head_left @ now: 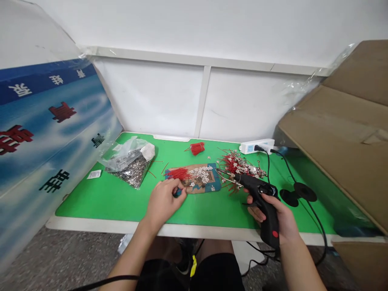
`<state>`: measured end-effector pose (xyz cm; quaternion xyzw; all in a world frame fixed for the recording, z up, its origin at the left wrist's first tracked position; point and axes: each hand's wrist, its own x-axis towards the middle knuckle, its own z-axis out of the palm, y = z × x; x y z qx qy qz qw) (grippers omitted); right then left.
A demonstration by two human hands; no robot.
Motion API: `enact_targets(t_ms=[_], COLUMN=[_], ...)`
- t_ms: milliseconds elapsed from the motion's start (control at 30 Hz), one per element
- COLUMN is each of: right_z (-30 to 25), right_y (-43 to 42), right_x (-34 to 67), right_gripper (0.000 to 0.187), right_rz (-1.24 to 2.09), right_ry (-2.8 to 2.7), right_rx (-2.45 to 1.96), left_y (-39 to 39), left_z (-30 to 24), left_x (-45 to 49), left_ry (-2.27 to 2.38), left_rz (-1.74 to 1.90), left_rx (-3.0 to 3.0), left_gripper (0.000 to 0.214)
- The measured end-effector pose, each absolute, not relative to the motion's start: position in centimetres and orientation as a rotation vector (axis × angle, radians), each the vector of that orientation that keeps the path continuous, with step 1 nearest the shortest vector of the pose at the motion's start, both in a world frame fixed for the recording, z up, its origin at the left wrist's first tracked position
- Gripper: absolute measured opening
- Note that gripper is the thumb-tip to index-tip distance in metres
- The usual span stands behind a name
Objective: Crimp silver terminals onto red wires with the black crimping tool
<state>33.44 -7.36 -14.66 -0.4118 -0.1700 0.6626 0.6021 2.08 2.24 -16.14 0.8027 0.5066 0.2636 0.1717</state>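
Note:
My right hand (283, 220) is wrapped round the grip of a black soldering gun (257, 192), its metal tip reaching left over the right end of a cardboard piece (196, 190). The thumb lies on top of the gun's body. At the cardboard's lower left edge, my left hand (165, 198) is closed in a pinch. Something teal shows between thumb and forefinger; I cannot make out what it is. On the cardboard lie a bunch of red wires (178, 173) and several small flat metal pieces (204, 173). Right of it is a heap of red wires with metal ends (242, 165).
A clear bag of small metal parts (130, 163) stands at left on the green tabletop (115, 208). A tied red wire bundle (197, 148) lies at the back. Cords run from a white power strip (257, 146). Printed panel (54, 113) and cardboard box (339, 141) flank the table.

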Motion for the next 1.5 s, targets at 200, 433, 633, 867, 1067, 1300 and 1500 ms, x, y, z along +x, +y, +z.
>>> enact_targets(t_ms=[200, 433, 633, 867, 1067, 1300, 1500], right_z=[-14.6, -16.1, -16.3, -16.6, -16.7, -17.3, -17.2], right_y=[-7.2, -6.9, -6.8, -6.7, -6.7, -6.7, -6.4], right_x=[33.6, 34.5, 34.3, 34.3, 34.4, 34.6, 34.5], right_gripper=[0.027, 0.038, 0.04, 0.038, 0.04, 0.039, 0.042], right_rz=[1.509, 1.496, 1.477, 1.479, 1.475, 1.476, 1.444], right_ry=[-0.402, -0.383, -0.38, -0.389, -0.384, -0.369, -0.315], right_rx=[-0.925, -0.826, -0.779, -0.731, -0.753, -0.735, -0.697], left_y=[2.2, 2.5, 2.9, 3.0, 3.0, 3.2, 2.5], left_z=[-16.3, -16.6, -17.3, -17.7, -17.8, -18.0, -15.4], left_x=[1.9, 1.6, 1.1, 1.3, 1.3, 0.9, 3.0], left_ry=[1.425, 1.398, 1.379, 1.4, 1.406, 1.339, 1.137], left_rz=[0.774, 0.78, 0.764, 0.766, 0.8, 0.903, 0.905], left_rx=[2.246, 2.224, 2.264, 2.255, 2.201, 2.115, 2.125], left_gripper=[0.016, 0.024, 0.029, 0.029, 0.03, 0.031, 0.028])
